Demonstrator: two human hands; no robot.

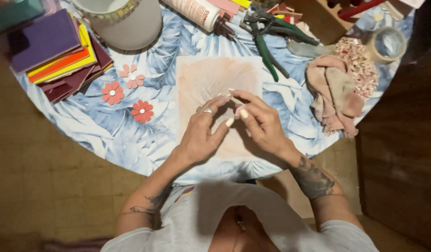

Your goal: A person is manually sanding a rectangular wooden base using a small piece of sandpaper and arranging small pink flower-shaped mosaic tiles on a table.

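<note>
Pinching one small pale piece (237, 111) between left hand (203, 133) and right hand (262, 123); hovering above beige board (210, 74); green pliers (266, 46) nearby.

left hand (202, 134): fingers curled, tips pinched | right hand (261, 122): fingertips meeting the left's | forearms tattooed

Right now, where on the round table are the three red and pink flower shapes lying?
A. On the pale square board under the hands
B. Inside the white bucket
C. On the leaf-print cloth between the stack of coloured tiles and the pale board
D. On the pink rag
C: the flower shapes lie flat on the leaf-print cloth, right of the stack of coloured tiles and left of the pale board, apart from both hands.
</note>
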